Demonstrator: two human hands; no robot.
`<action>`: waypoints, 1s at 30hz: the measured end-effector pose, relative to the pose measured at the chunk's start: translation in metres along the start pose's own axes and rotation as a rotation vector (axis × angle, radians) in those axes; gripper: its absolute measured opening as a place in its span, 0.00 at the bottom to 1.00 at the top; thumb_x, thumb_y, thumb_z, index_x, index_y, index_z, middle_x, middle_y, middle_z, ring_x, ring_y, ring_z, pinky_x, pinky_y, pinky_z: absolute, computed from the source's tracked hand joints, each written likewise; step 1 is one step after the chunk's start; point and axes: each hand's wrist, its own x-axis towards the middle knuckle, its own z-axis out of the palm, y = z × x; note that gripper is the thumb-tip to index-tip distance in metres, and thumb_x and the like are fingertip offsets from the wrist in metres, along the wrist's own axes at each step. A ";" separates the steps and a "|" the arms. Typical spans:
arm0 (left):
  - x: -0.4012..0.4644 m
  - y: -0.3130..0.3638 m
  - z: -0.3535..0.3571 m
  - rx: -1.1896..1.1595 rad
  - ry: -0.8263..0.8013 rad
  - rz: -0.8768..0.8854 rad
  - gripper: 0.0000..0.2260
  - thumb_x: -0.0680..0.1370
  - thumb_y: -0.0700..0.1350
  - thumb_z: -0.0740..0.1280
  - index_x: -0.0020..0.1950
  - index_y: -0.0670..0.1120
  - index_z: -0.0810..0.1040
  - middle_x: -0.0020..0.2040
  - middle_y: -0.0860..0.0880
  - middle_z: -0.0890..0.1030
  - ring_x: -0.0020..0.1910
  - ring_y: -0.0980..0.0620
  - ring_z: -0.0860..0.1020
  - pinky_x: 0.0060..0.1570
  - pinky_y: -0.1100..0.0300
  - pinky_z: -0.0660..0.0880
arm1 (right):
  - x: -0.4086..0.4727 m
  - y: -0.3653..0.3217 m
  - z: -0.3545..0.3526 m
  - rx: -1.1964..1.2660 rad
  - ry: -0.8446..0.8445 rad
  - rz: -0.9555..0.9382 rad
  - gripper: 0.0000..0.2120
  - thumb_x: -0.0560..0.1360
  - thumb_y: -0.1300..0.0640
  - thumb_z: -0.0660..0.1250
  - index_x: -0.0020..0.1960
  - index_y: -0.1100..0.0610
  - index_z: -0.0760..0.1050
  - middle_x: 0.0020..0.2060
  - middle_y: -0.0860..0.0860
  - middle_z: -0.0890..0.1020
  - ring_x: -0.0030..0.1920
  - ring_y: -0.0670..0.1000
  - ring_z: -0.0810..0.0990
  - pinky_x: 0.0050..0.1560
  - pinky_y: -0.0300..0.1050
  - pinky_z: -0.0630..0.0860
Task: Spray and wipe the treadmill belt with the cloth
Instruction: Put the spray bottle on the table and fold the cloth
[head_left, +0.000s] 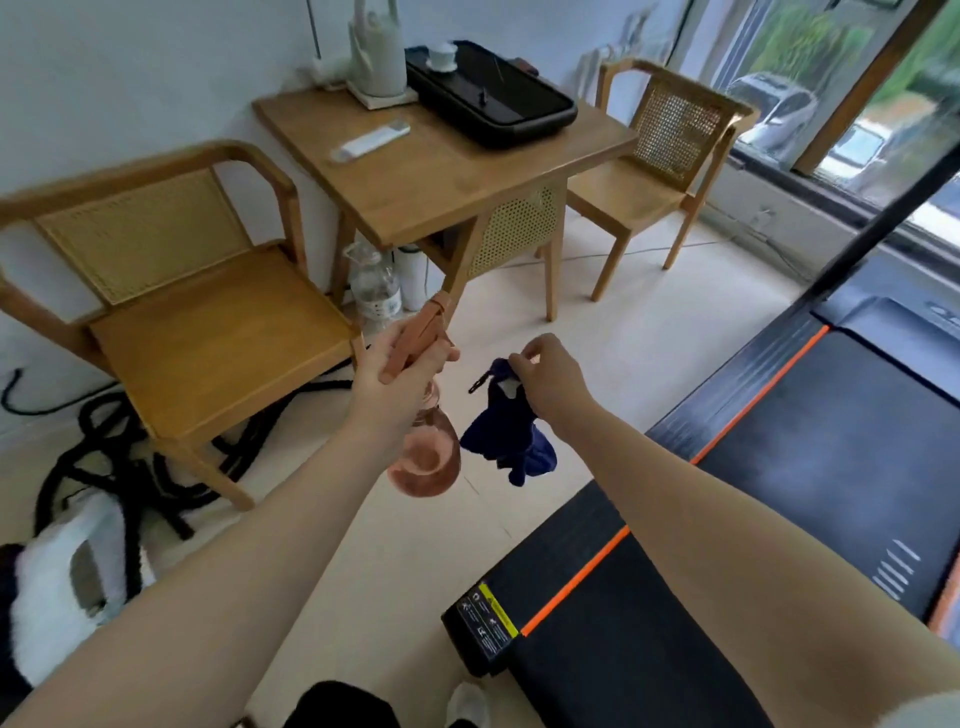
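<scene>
My left hand (400, 374) grips the neck and trigger of a pinkish-brown spray bottle (428, 457), which hangs below the hand over the pale floor. Just to its right, my right hand (550, 376) pinches the top of a dark blue cloth (506, 441); the cloth dangles freely in the air. The treadmill belt (831, 441) is black and runs along the right side of the view, with an orange stripe (753, 410) along its left side rail. Both hands are held left of the treadmill, above the floor.
A wooden table (447, 176) with a black tray stands ahead, flanked by two wooden chairs (171, 332) (660, 171). Black ropes (119, 467) lie coiled on the floor at left. Bottles (374, 291) stand under the table. A black treadmill upright (878, 182) rises at right.
</scene>
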 end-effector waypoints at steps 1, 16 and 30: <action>0.014 0.003 -0.002 -0.002 0.000 -0.001 0.07 0.78 0.44 0.67 0.47 0.57 0.74 0.35 0.63 0.82 0.41 0.62 0.77 0.45 0.67 0.75 | 0.010 -0.007 0.002 0.033 0.008 -0.001 0.07 0.79 0.57 0.58 0.54 0.59 0.69 0.40 0.53 0.75 0.38 0.50 0.74 0.35 0.44 0.72; 0.293 0.042 -0.033 0.171 -0.190 0.098 0.11 0.77 0.41 0.68 0.59 0.50 0.76 0.42 0.63 0.81 0.42 0.66 0.78 0.40 0.71 0.75 | 0.227 -0.118 0.040 -0.119 0.203 -0.047 0.10 0.74 0.63 0.59 0.52 0.54 0.75 0.45 0.50 0.79 0.43 0.50 0.74 0.40 0.42 0.70; 0.478 0.062 -0.007 0.245 -0.056 0.092 0.26 0.80 0.43 0.62 0.76 0.52 0.58 0.68 0.54 0.73 0.67 0.57 0.71 0.60 0.64 0.67 | 0.360 -0.165 0.000 -0.136 0.278 -0.148 0.10 0.78 0.58 0.59 0.56 0.54 0.76 0.51 0.51 0.80 0.48 0.49 0.74 0.49 0.43 0.71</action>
